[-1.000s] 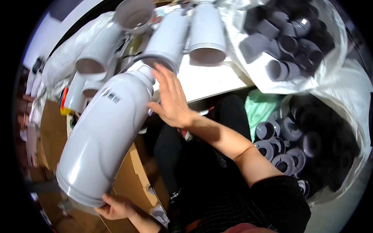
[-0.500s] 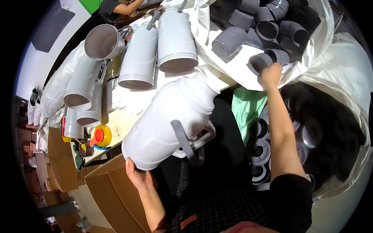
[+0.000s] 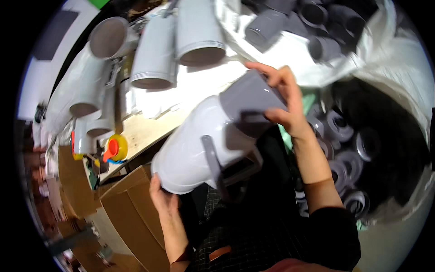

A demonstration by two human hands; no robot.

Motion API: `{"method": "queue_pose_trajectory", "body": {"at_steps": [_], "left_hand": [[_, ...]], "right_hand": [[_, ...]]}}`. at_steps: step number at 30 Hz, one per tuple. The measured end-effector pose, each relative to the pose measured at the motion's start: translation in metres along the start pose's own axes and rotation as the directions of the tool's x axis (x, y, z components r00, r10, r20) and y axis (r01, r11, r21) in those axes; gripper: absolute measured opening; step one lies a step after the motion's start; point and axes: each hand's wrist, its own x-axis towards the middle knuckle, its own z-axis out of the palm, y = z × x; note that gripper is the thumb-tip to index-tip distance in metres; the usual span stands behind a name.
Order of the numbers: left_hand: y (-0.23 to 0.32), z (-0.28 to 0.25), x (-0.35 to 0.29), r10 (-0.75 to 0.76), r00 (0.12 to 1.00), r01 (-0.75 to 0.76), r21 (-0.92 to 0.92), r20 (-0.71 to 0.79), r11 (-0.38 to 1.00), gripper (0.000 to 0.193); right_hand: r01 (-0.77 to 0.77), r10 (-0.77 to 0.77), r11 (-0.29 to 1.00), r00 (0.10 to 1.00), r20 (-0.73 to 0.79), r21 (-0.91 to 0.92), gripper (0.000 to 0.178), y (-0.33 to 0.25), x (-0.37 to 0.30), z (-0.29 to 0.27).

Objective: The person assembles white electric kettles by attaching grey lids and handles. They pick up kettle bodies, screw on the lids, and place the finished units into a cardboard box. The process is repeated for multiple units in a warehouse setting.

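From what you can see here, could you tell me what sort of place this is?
Probably a small assembly workshop: rows of identical white jugs on the workbench, and big sacks of grey caps.

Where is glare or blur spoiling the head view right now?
Head view: glare washes out the white table top and the plastic sheet; the sack of grey caps lies in deep shadow; fisheye bends the edges; the white flask, grey cap, right hand and left hand stay fairly sharp.

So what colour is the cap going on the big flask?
Grey. The cap shows best in the head view, against the white flask.
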Motion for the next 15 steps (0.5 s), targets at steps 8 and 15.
{"method": "queue_pose_trajectory", "body": {"at_steps": [8,15], "left_hand": [[0.104,0.065,-0.027,0.836,0.409,-0.892,-0.03,0.366,0.45,0.066],[0.072,0.172,0.031,0.558,0.227,-0.533,-0.377,0.798,0.757,0.059]], "right_hand": [[-0.311,0.311,0.95,0.93,-0.196,0.033,0.045,0.083,-0.195,0.019],[-0.332,0.036,-0.624,0.892,-0.451,-0.707,0.041,0.028,-0.254,-0.234]]}}
